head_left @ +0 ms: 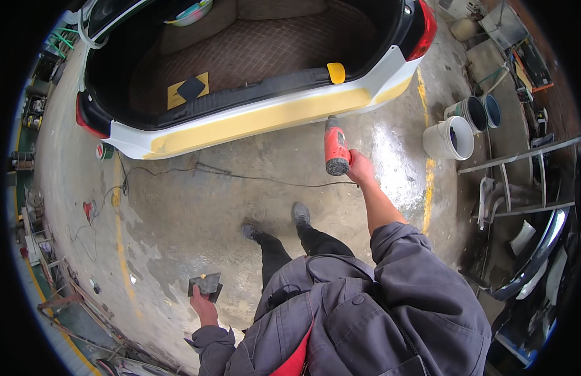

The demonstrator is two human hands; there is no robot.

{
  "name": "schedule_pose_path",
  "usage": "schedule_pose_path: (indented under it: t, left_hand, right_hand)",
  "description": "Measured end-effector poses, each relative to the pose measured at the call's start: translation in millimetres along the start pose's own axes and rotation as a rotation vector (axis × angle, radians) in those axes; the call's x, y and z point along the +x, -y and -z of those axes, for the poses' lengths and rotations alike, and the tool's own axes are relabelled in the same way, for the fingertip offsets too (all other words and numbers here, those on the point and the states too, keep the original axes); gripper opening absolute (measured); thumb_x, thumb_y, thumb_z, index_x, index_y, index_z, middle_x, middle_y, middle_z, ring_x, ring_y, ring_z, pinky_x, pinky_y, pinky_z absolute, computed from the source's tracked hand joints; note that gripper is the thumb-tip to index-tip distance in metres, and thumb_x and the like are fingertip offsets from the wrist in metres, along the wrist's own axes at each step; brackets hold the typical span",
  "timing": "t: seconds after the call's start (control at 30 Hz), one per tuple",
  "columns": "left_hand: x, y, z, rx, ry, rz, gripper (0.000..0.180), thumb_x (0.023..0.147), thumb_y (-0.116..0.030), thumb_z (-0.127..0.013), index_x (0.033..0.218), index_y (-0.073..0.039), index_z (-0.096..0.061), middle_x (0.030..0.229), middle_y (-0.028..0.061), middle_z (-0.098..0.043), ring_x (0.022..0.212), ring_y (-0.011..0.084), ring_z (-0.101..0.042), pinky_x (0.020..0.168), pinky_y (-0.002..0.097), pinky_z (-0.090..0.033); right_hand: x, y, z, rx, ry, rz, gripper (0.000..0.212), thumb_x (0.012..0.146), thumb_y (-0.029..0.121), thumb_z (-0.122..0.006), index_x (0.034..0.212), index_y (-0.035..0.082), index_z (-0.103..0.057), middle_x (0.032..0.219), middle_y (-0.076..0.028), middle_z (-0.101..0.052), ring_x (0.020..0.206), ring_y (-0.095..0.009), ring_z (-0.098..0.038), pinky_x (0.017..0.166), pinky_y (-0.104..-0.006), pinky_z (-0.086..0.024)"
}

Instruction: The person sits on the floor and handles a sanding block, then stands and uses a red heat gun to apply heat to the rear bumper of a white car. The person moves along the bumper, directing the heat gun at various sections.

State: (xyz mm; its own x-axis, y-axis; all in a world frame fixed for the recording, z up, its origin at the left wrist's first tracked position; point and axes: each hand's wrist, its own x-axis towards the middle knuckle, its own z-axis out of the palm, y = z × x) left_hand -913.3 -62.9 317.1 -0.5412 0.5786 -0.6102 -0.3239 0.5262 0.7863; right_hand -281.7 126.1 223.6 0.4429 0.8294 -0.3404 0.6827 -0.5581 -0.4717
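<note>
In the head view, the right hand point(360, 167), right of centre, has its grip wrapped around the handle of a red pistol-shaped power tool point(336, 149). The tool's dark nozzle points up the frame toward the lower edge of a white car bumper point(130, 143); whether they touch, I cannot tell. A broad pale-yellow band point(259, 122) runs along the bumper across the upper part of the frame.

At lower left, the left hand point(204, 308) has its grip pinching dark flat plates point(206, 285), with a small tan lump on top.

The open boot point(240, 53) fills the top. On its sill, upper centre-right, lies a yellow scraper point(336, 73); upper left of centre, a dark square point(191, 89) rests on a yellow sheet point(174, 98).

A thin black cord point(271, 181) crosses the concrete floor point(177, 232) from the left toward the right wrist. A white bucket point(440, 139) stands at upper right beside two darker ones.
</note>
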Motion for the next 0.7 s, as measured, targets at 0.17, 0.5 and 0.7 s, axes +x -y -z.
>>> schedule_pose_path:
  t: [0.17,0.5,0.7]
  left_hand:
    - [2.7,-4.1,7.5,-0.026,0.019,0.008,0.034,0.101,-0.027,-0.059,0.124,-0.002,-0.060,0.115,0.0101,-0.067,0.100,0.0212,-0.067,0.090,0.0343,-0.053]
    - [19.3,-5.6,44.2,-0.044,-0.061,0.011,0.037,0.101,-0.028,-0.060,0.125,0.000,-0.059,0.116,0.0118,-0.067,0.100,0.0227,-0.068,0.090,0.0350,-0.055]
    - [26.6,-7.9,72.4,-0.086,-0.096,0.041,0.037,0.100,-0.028,-0.061,0.125,-0.001,-0.059,0.116,0.0113,-0.067,0.100,0.0227,-0.067,0.089,0.0351,-0.055]
  right_hand:
    - [-1.7,21.2,-14.9,-0.004,0.039,0.050,0.033,0.084,0.039,-0.066,0.105,0.014,-0.065,0.103,-0.015,-0.071,0.101,-0.037,-0.066,0.086,-0.0451,-0.052]
    - [-4.5,73.1,-52.5,-0.044,0.105,0.128,0.034,0.081,0.035,-0.069,0.106,0.012,-0.066,0.106,-0.019,-0.070,0.102,-0.040,-0.065,0.086,-0.0464,-0.052]
    - [-10.1,106.9,-78.6,-0.062,0.135,0.197,0.032,0.083,0.037,-0.067,0.103,0.012,-0.063,0.106,-0.016,-0.069,0.102,-0.038,-0.065,0.085,-0.0479,-0.052]
